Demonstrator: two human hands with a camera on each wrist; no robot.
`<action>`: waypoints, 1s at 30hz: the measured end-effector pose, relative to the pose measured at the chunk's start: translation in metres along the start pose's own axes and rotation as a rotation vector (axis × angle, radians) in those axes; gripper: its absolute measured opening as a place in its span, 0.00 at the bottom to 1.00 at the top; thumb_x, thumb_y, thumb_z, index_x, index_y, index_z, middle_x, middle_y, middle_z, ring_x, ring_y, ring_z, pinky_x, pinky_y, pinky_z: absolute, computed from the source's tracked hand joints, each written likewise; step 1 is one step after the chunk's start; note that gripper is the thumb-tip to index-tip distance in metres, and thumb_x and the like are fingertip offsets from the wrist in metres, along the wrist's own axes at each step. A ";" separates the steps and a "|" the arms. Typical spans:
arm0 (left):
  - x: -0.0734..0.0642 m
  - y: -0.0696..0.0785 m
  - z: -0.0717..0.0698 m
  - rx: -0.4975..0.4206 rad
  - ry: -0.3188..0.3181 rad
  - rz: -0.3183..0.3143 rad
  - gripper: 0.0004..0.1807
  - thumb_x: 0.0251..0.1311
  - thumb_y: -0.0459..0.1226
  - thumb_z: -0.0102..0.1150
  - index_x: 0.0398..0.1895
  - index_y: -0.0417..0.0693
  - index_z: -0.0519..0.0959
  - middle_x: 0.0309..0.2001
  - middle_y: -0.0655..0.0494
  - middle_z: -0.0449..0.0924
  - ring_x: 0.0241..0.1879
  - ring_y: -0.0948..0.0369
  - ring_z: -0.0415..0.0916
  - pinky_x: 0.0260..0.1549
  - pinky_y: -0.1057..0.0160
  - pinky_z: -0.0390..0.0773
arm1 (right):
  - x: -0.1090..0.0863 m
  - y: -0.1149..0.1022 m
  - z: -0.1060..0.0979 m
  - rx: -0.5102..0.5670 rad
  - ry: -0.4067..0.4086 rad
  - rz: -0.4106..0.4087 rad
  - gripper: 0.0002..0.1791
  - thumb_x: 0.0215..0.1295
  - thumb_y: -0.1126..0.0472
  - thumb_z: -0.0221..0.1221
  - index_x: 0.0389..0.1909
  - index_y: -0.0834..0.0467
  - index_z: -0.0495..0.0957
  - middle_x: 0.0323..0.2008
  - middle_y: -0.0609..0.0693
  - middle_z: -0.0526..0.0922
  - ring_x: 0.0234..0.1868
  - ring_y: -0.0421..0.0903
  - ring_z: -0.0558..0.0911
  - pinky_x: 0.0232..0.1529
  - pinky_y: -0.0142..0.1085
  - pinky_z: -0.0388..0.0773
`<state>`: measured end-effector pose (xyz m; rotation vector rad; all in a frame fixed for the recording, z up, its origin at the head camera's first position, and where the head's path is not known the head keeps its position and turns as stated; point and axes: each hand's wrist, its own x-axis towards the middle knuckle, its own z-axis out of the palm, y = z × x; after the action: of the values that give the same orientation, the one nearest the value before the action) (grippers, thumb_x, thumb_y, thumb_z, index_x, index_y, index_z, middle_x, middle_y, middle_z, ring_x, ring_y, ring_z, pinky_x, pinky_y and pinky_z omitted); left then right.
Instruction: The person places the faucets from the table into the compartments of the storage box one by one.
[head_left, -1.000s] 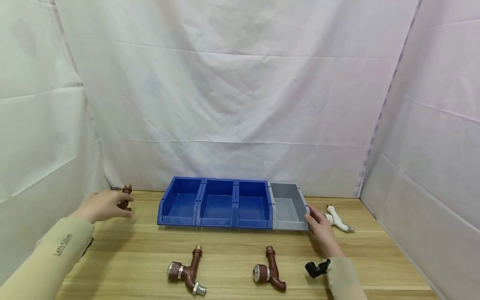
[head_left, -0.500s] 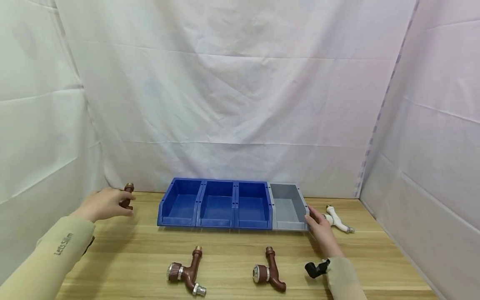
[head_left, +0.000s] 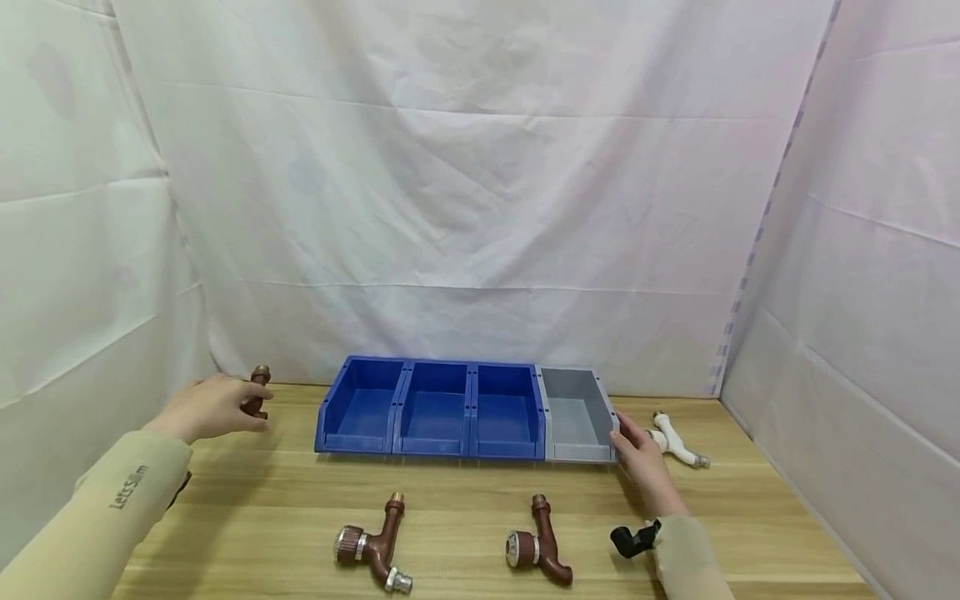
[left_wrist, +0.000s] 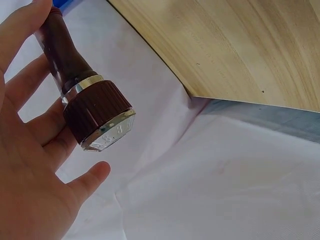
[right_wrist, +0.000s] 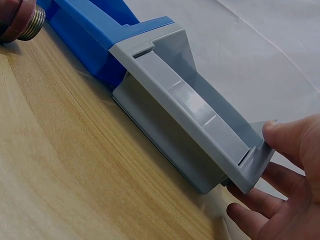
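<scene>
At the far left, my left hand (head_left: 217, 407) grips a brown tap (head_left: 259, 390) between thumb and fingers. Its brass threaded end points up in the head view, while the hand covers part of it. The left wrist view shows the tap's ribbed brown handle (left_wrist: 97, 110) with a clear faceted cap. My right hand (head_left: 645, 458) holds the front right corner of the grey bin (head_left: 577, 417), thumb on the rim and fingers below and outside it. Three blue bins (head_left: 433, 408) are joined in a row to the grey one's left.
Two brown taps, a left one (head_left: 381, 546) and a right one (head_left: 547, 546), lie on the front of the wooden table (head_left: 465, 483). A white tap (head_left: 677, 440) lies right of the bins. White cloth (head_left: 480, 208) walls the back and sides.
My left hand and the brown tap have shifted slightly to the right. The right hand stays at the grey bin's corner, and the other taps have not moved.
</scene>
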<state>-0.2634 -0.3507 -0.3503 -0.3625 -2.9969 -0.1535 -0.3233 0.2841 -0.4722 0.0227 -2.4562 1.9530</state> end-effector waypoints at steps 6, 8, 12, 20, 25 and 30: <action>0.003 0.001 0.000 -0.008 -0.006 0.006 0.33 0.45 0.60 0.69 0.51 0.50 0.84 0.48 0.45 0.83 0.47 0.41 0.77 0.38 0.34 0.68 | -0.002 0.000 -0.001 -0.002 0.004 0.003 0.31 0.76 0.59 0.48 0.76 0.57 0.51 0.74 0.60 0.52 0.72 0.52 0.55 0.67 0.47 0.56; 0.003 0.001 0.000 -0.008 -0.009 0.007 0.33 0.45 0.60 0.69 0.51 0.50 0.84 0.48 0.44 0.83 0.47 0.41 0.77 0.38 0.33 0.69 | -0.002 0.000 -0.001 -0.001 0.004 -0.001 0.31 0.76 0.59 0.47 0.76 0.57 0.51 0.74 0.60 0.52 0.72 0.52 0.55 0.67 0.46 0.56; 0.002 0.003 -0.001 -0.010 -0.015 0.003 0.34 0.45 0.61 0.69 0.51 0.51 0.84 0.48 0.43 0.82 0.47 0.40 0.77 0.38 0.33 0.68 | -0.002 -0.001 0.000 -0.001 -0.003 -0.004 0.31 0.76 0.58 0.47 0.76 0.57 0.51 0.74 0.59 0.52 0.72 0.52 0.55 0.66 0.45 0.56; 0.002 0.005 -0.004 -0.018 -0.033 -0.005 0.36 0.45 0.62 0.68 0.52 0.49 0.83 0.48 0.42 0.82 0.48 0.38 0.76 0.40 0.31 0.67 | 0.000 0.001 -0.001 0.002 -0.012 0.000 0.31 0.77 0.59 0.46 0.76 0.58 0.50 0.74 0.60 0.51 0.72 0.53 0.54 0.67 0.48 0.56; 0.004 0.006 -0.004 -0.024 -0.040 0.000 0.36 0.45 0.63 0.67 0.53 0.49 0.83 0.48 0.43 0.82 0.48 0.39 0.76 0.41 0.31 0.66 | 0.001 0.002 0.000 0.000 -0.005 -0.002 0.31 0.76 0.59 0.47 0.76 0.58 0.51 0.74 0.61 0.52 0.72 0.52 0.54 0.67 0.47 0.56; 0.005 0.009 -0.006 -0.013 -0.034 0.000 0.35 0.45 0.62 0.68 0.52 0.49 0.83 0.48 0.42 0.82 0.47 0.39 0.77 0.40 0.33 0.68 | 0.000 0.001 0.001 -0.003 0.004 -0.007 0.31 0.76 0.59 0.47 0.76 0.59 0.51 0.74 0.61 0.52 0.72 0.52 0.54 0.67 0.47 0.56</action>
<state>-0.2657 -0.3416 -0.3428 -0.3706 -3.0310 -0.1683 -0.3233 0.2839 -0.4737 0.0267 -2.4534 1.9442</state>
